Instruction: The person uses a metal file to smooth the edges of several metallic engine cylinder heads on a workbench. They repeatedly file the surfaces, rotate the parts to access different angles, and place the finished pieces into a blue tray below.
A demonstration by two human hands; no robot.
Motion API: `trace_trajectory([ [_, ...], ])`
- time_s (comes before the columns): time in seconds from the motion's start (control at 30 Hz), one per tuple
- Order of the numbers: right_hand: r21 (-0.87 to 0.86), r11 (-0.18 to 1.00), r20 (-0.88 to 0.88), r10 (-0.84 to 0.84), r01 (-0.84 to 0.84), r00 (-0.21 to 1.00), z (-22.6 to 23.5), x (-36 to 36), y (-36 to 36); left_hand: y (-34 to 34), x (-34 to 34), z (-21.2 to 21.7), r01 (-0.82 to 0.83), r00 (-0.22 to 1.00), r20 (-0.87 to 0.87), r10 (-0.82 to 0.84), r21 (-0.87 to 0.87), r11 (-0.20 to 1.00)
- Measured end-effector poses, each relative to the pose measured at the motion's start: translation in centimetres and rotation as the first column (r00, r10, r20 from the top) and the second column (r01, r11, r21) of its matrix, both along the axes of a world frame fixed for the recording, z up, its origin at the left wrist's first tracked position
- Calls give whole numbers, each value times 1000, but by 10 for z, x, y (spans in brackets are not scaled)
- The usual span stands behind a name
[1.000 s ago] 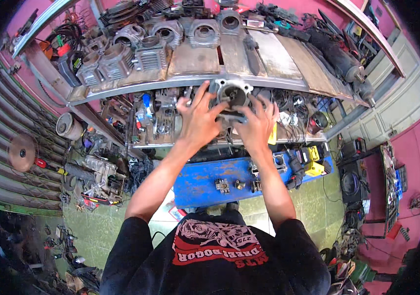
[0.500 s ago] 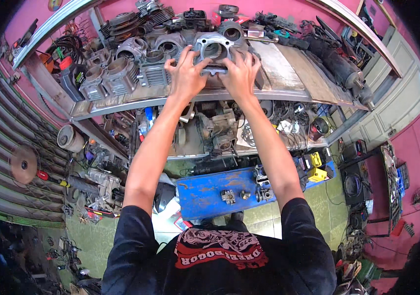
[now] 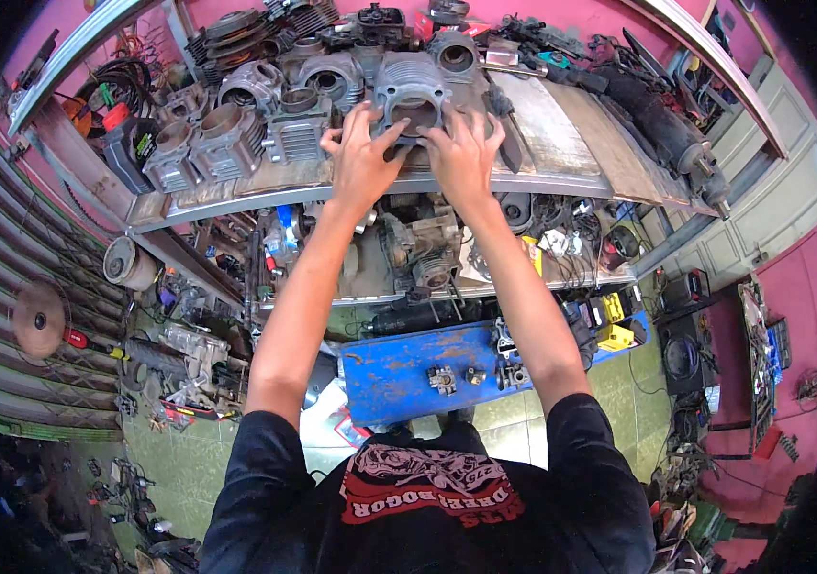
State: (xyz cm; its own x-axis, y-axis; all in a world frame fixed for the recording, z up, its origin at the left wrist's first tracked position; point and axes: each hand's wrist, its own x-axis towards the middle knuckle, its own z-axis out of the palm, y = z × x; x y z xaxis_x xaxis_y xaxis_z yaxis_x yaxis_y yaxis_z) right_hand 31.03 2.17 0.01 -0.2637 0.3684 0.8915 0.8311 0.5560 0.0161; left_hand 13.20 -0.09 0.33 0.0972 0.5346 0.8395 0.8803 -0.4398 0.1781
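Flanking a grey engine cylinder [image 3: 411, 74] at its near end, left hand [image 3: 361, 161] and right hand [image 3: 462, 161] curve, spread wide; whether they grip, I cannot tell.

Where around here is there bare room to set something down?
Upper shelf: the pale boards right of the right hand, between the dark blade-like tool and long dark cylinder. Blue bench: its left end, left of the small metal part. Crowded: the upper shelf left of the left hand, full of metal castings, and the lower shelf.
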Motion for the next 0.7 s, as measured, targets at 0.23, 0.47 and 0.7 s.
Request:
trace_trajectory([
  [0.23, 20, 999, -32, 35, -34, 999, 4, 2, -16, 4, -3, -5, 42, 991, 130, -42, 2, 999],
  [0.47, -117, 898, -98, -435, 423, 895, 11, 61, -12, 17, -10, 14, 5, 982, 190, 15, -104, 995],
  [0.7, -563, 585, 211, -580, 583, 787, 28, 90, -3, 22, -6, 27, 28, 992, 123, -4, -194, 981],
])
